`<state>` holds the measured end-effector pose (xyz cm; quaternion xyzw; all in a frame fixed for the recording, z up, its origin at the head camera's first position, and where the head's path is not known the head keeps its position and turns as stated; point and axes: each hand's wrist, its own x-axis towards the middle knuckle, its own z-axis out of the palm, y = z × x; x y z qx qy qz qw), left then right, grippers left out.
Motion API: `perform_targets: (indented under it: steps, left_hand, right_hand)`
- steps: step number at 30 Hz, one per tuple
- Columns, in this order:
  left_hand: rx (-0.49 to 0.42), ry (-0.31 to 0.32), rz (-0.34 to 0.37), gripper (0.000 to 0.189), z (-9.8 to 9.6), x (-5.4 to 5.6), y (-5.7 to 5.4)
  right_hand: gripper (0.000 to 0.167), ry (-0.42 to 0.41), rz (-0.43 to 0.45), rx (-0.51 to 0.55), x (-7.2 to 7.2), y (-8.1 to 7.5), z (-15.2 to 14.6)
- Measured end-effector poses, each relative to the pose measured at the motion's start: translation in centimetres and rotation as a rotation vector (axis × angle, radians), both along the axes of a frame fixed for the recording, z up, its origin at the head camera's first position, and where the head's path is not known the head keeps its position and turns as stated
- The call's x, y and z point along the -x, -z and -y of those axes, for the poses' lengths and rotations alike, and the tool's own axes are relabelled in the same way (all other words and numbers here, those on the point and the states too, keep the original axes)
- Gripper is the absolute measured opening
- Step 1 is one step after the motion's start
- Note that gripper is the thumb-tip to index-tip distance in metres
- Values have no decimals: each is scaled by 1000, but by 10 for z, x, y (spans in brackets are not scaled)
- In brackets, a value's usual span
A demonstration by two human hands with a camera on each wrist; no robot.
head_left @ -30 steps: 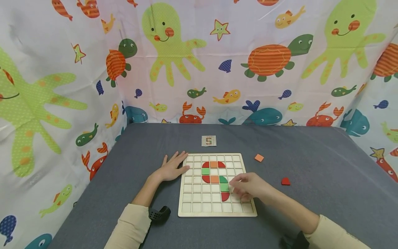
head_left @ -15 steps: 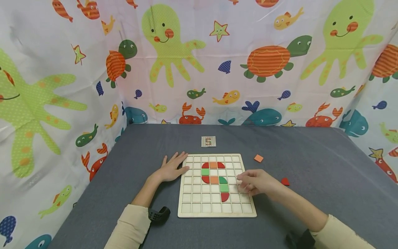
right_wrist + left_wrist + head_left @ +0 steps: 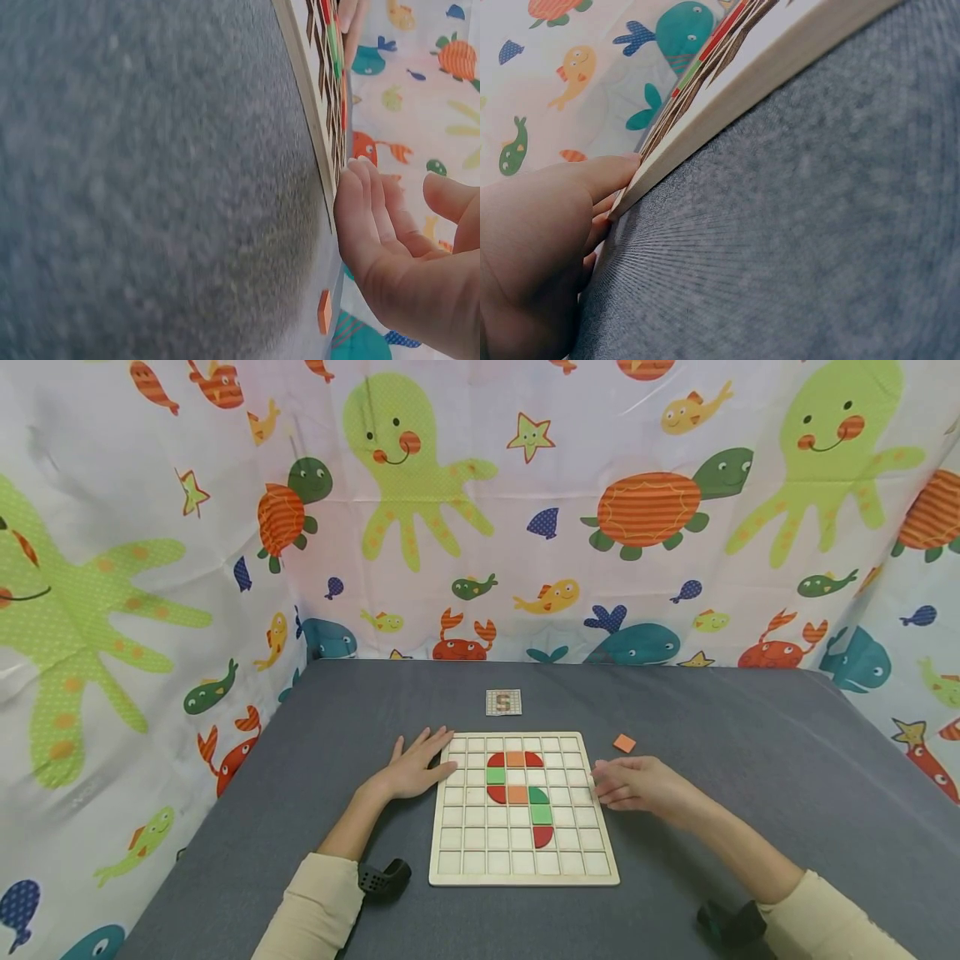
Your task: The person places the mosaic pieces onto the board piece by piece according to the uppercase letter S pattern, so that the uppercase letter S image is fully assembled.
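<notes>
A square wooden grid board lies on the dark cloth, with red, orange and green pieces set in a curved run of its cells. My left hand rests at the board's upper left corner, fingers spread and thumb on the rim. In the left wrist view the left thumb touches the board's edge. My right hand is at the board's right edge, its fingers loosely bent and thumb apart from them in the right wrist view, with nothing held. A loose orange square lies just beyond it.
A small card printed with a similar coloured shape on a grid lies behind the board. A curtain with sea animals hangs behind and to the sides of the table.
My right hand has moved from over the board's green and red pieces out to its right edge. The loose red piece at the right is now hidden behind that arm. My left hand stays still.
</notes>
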<state>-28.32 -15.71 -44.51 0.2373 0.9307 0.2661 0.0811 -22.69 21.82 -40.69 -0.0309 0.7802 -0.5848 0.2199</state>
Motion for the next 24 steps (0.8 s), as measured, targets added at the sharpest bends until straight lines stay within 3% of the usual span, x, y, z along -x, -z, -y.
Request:
perform_targets:
  steps: [9,24]
  left_hand:
    - [7,3,4,64,0,0,0]
    - [6,10,9,64,1,0,0]
  right_hand:
    - [51,86,-40,-52,7,-1,-11]
    - [61,177,-90,1,23,2,-27]
